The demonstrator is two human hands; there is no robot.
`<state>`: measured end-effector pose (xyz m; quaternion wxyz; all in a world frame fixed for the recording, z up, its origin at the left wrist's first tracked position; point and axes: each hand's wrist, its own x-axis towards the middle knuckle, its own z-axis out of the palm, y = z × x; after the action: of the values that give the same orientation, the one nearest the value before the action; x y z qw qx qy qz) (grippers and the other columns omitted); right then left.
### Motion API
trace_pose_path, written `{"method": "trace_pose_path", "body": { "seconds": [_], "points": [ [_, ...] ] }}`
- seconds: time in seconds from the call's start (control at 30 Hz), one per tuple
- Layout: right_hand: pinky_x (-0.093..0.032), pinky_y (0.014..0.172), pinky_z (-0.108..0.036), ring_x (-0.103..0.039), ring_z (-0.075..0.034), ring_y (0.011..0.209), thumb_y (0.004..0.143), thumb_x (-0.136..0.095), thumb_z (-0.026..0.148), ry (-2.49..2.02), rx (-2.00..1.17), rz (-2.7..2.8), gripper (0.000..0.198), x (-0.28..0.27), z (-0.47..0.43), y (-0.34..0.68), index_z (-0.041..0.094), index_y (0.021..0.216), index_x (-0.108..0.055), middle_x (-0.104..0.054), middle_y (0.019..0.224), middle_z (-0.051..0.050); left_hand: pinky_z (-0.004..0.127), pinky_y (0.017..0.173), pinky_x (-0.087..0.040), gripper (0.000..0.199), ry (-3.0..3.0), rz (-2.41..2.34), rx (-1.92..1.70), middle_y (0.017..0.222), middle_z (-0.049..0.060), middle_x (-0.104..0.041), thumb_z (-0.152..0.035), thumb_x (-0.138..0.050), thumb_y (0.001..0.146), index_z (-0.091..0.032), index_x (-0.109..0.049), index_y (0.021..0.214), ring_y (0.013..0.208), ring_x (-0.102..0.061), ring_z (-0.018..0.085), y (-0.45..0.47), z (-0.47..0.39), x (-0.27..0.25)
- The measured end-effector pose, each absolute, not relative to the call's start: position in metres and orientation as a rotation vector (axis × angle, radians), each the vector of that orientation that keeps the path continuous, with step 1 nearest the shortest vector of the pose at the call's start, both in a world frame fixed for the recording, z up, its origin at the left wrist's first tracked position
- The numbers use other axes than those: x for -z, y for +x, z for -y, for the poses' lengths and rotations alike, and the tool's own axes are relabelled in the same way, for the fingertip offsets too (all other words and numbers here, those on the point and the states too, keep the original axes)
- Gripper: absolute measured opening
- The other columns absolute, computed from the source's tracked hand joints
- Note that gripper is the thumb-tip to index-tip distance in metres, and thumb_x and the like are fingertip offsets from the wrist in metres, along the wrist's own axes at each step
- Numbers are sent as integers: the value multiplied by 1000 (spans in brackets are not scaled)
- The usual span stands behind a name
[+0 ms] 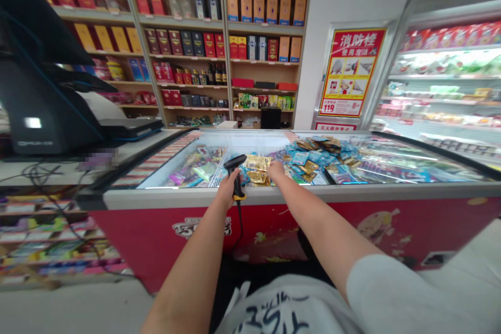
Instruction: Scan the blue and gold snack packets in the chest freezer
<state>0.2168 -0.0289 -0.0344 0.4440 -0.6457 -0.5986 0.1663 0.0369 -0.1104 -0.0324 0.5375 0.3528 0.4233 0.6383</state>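
My left hand (227, 189) is wrapped round the handle of a black and yellow barcode scanner (237, 175), held above the freezer's front edge with its cord hanging down. My right hand (276, 171) reaches into the open part of the chest freezer (156, 199), fingers closed at the edge of a gold ice cream packet (256, 162). Further gold packets lie below it. To the right, a heap of blue and brown ice cream packets (319, 154) rests on the freezer's sliding glass lid. Purple and green packets (195, 167) fill the left basket.
A checkout machine (43, 73) stands on the counter at left, with loose cables (43, 182) hanging beside it. Shelves of boxed bottles (180, 44) line the back wall. A red fire-hydrant notice (350, 73) hangs right of them, and a lit refrigerated display (446, 81) stands far right.
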Motion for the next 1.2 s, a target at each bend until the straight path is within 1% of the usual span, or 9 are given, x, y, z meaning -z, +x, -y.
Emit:
{"method": "trace_pose_path", "body": {
  "seconds": [0.1,0.2,0.3,0.43,0.63,0.77,0.87,1.03,1.2],
  "points": [
    [-45,72,-27,-65,-21,79,75,-60,13,-1670,-381,1546,12,35,42,231,15,77,-72,-71,80,-9,21,53,-42,44,887,-1006,-1507,66,1,-63,-51,-78,58,-14,-65,78,59,-56,11,37,110,31],
    [-44,73,-26,-63,-19,81,83,-57,19,-1693,-285,1584,14,38,57,240,15,82,-70,-70,85,-7,22,50,-39,48,988,-1044,-1423,65,1,-62,-55,-78,55,-14,-65,77,57,-54,11,36,110,29],
    [-42,74,-26,-61,-18,82,86,-54,21,-1700,-229,1522,15,41,63,246,15,86,-68,-69,88,-7,23,49,-38,53,1083,-1117,-1317,65,2,-62,-60,-78,52,-14,-65,75,56,-53,12,36,111,25],
    [-42,74,-26,-60,-18,83,85,-53,18,-1712,-247,1412,13,45,57,249,16,84,-66,-68,90,-8,24,49,-38,54,1149,-1178,-1231,64,2,-62,-61,-79,50,-14,-64,72,55,-53,12,38,115,19],
    [-44,71,-26,-62,-18,78,85,-51,17,-1679,-373,1304,14,53,45,250,17,82,-65,-66,80,-6,24,49,-38,54,1152,-1191,-1198,65,2,-62,-61,-77,51,-14,-64,74,56,-53,13,38,122,12],
    [-45,71,-26,-62,-18,77,84,-52,18,-1663,-382,1300,13,54,45,251,18,81,-65,-66,78,-5,24,48,-37,54,1195,-1211,-1185,64,2,-61,-62,-75,52,-14,-64,72,54,-52,12,38,123,12],
    [-45,71,-26,-62,-18,76,84,-52,18,-1668,-380,1311,14,52,47,251,17,81,-65,-67,78,-6,24,46,-37,52,1224,-1222,-1160,63,1,-60,-64,-73,55,-15,-63,70,51,-50,12,38,122,13],
    [-46,73,-27,-63,-19,78,83,-52,17,-1712,-379,1338,14,47,52,250,17,82,-67,-68,81,-7,25,47,-38,51,1224,-1232,-1166,66,3,-63,-63,-73,56,-15,-65,72,53,-53,13,37,120,15],
    [-46,75,-27,-63,-21,83,82,-53,17,-1701,-360,1341,14,45,55,250,17,82,-68,-69,85,-8,24,49,-39,52,1188,-1155,-1205,64,2,-62,-62,-75,54,-15,-64,73,54,-53,13,36,119,16]
  ]
}}
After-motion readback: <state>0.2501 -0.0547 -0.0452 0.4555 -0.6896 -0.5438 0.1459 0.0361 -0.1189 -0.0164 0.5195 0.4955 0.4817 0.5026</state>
